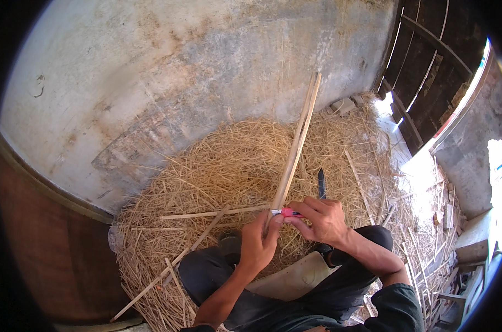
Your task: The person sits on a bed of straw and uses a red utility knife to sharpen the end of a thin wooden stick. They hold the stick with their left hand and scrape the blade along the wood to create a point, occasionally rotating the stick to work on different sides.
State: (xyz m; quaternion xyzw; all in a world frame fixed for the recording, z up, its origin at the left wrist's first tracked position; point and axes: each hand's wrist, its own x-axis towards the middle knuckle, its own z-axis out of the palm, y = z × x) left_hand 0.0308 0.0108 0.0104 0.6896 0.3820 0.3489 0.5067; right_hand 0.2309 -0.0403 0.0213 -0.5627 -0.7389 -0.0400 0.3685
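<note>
Two long, pale wooden strips (296,149) slant up and away from my hands, side by side, toward the wall. My left hand (257,240) is closed around their near end, thumb and fingers pinching it. In my right hand (322,218) is a small pink-red tool (289,212) with a pale tip. That tip touches or lies across the near end of the strips; its exact kind is too small to tell. Just beyond my right hand a dark knife blade (322,182) points away over the straw, its lower part hidden by the hand.
Straw and shavings (223,160) cover the floor around my legs. Loose thin sticks (198,240) lie at the left. A pale curved board (289,279) sits between my legs. A stained wall (218,72) rises ahead, with bricks (344,105) at its foot and a dark plank door (428,66) at the right.
</note>
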